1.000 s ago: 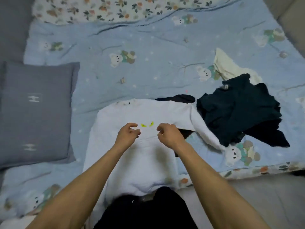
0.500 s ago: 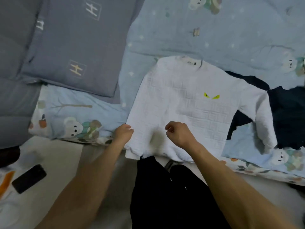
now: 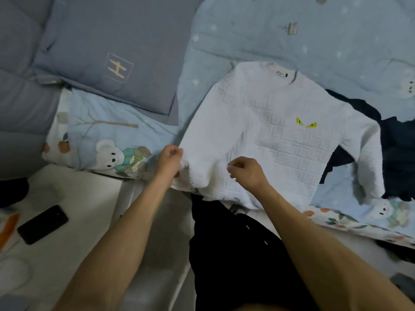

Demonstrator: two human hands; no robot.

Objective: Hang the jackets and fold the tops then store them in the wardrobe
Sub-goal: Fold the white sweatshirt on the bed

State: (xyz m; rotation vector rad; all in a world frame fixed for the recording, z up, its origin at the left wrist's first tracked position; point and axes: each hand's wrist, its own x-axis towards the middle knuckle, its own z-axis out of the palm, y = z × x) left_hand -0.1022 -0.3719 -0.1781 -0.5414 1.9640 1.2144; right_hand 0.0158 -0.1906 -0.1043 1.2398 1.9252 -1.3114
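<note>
1. Folding the white long-sleeved sweatshirt with embossed pattern and yellow eye print [image 3: 276, 140] looks to be the step in hand: it lies face up and flat on the bed, neck away from the person, hem at the bed edge nearest them.
2. The left hand [image 3: 170, 158] pinches the sweatshirt's left side edge just above the hem, fingers curled on the cloth.
3. The right hand [image 3: 246, 172] sits just to the right of the left one, over the lower middle of the body, fingers curled; it seems to nip a bit of fabric, though I cannot tell for sure.
4. Judged from this, the next move calls for lifting the pinched side and laying it across toward the middle, then bringing in the sleeve that trails out beyond the right hand.
5. Beyond that sleeve, to the right of the right hand, lies a heap of dark clothes [image 3: 395, 140], partly under the sweatshirt.
6. Under everything is the light blue bear-print quilt [image 3: 280, 41]; a grey-blue pillow [image 3: 107, 63] lies up and left of the left hand.
7. No wardrobe, basket or other container shows, so storage cannot be judged.
8. A black phone [image 3: 42, 224] lies on the pale surface down and left of the left hand.
</note>
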